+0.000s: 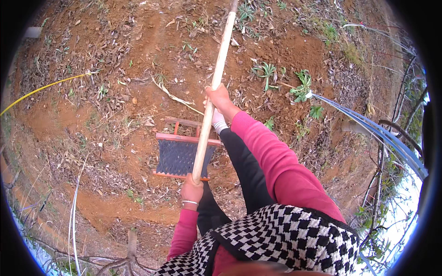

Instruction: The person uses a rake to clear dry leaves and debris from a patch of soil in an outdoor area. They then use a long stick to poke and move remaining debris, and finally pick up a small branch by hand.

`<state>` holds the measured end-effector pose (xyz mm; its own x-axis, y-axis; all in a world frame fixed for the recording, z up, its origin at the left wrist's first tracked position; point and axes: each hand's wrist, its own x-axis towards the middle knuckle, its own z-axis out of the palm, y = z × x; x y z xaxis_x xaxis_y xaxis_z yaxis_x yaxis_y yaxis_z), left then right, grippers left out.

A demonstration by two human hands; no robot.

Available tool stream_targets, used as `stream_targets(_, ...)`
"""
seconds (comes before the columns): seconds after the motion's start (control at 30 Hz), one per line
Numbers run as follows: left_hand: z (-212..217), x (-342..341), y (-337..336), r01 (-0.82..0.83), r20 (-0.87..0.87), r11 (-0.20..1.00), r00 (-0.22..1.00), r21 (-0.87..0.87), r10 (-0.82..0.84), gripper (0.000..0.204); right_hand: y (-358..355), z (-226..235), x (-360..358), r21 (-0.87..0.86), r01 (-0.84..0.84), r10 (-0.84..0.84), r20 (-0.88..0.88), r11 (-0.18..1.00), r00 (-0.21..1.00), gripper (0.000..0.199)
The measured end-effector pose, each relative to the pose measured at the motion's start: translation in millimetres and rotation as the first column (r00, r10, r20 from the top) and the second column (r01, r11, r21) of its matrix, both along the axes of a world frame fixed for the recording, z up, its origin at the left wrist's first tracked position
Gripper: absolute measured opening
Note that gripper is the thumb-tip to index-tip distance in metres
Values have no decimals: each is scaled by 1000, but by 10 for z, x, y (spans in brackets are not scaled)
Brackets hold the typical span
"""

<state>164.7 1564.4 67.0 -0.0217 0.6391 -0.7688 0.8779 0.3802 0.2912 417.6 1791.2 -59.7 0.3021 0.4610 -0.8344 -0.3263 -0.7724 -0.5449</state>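
A long pale wooden tool handle (214,96) slants up and slightly right across the middle of the view. Its far end passes into a darker brownish part at the upper edge, and the tool's head is out of sight. My left hand (191,189), with a pale bangle at the wrist, is wrapped round the near end. Farther up the shaft my right hand (219,98) is closed on it too. Below and behind the handle, a low stool (182,154) with reddish wooden rails and a dark woven seat stands on the soil.
Reddish-brown soil (99,207) with dry leaves spreads all round. Leafy green plants (266,71) grow ahead to the right. A yellow strap (46,86) arcs in from the left, and blue-white straps (368,122) cross the right side. Branches (378,188) edge the right; a forked stump (130,257) stands at lower left.
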Motion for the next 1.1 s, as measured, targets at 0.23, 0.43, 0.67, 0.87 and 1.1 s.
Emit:
stream_targets(0.23,426,-397,-520,98,-57,972,992,-213,-112,24,-1117,-97,-388,-138,-89,109,144,986,984,31)
stream_targets(0.43,663,-848,-964,67,-68,972,994,-226,-84,29,-1555,54,-764,-126,-86,86,-5,988,996,30)
stream_targets(0.67,1412,-1983,-1956,35,-181,903,976,-428,-124,31,-2672,734,-1751,-141,-72,55,-121,987,991,24)
stream_targets(0.87,1744,-2647,-2004,60,-250,917,953,-395,-171,29,-2766,836,-2054,-35,228,-226,-338,973,913,22)
stream_targets(1.1,790,-1257,-998,216,-172,972,958,-96,-230,21,-1462,181,-656,-76,221,-231,-177,972,957,12)
